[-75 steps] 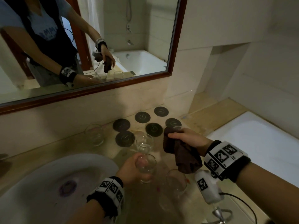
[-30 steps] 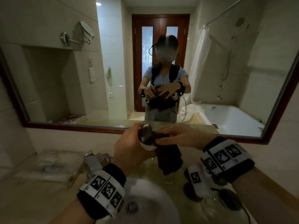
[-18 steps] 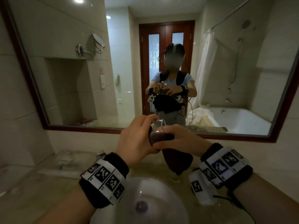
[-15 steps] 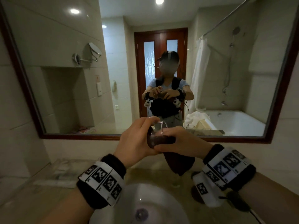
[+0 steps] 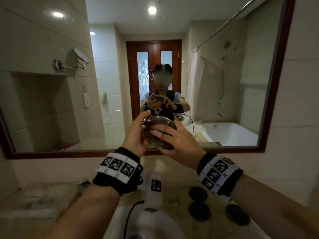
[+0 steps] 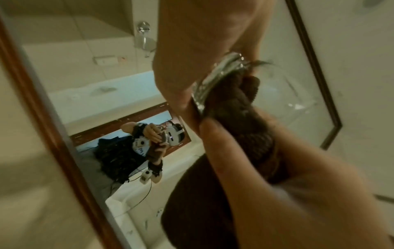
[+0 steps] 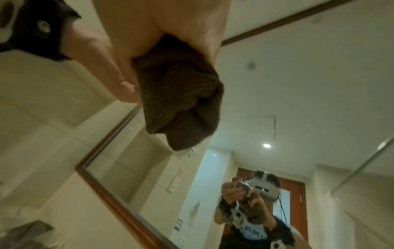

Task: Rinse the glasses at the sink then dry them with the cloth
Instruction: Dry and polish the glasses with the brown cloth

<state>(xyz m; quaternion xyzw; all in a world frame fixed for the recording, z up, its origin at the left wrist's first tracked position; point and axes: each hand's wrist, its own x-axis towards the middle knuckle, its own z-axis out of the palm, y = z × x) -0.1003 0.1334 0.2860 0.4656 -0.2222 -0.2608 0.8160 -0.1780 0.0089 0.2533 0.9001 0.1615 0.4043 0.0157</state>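
Observation:
Both hands hold a clear glass [image 5: 156, 124] on its side at chest height in front of the mirror. My left hand [image 5: 137, 133] grips its base end; the thick base [image 6: 213, 80] shows close in the left wrist view. A brown cloth [image 5: 168, 144] is stuffed inside the glass. My right hand [image 5: 174, 140] holds the cloth, with fingers inside the glass and the thumb under it. The cloth's loose end [image 7: 181, 101] hangs from my right palm. In the left wrist view the cloth [image 6: 241, 121] fills the glass.
The white sink [image 5: 160, 225] lies below my wrists. Another glass [image 5: 171, 195] and three dark round coasters [image 5: 198, 211] sit on the counter to its right. A clear tray [image 5: 39, 200] lies at the left. The wood-framed mirror [image 5: 276, 100] covers the wall close ahead.
My left hand lifted the glass from the counter and both hands raised it before the mirror. The cloth has been pushed into the glass, which is now turned on its side.

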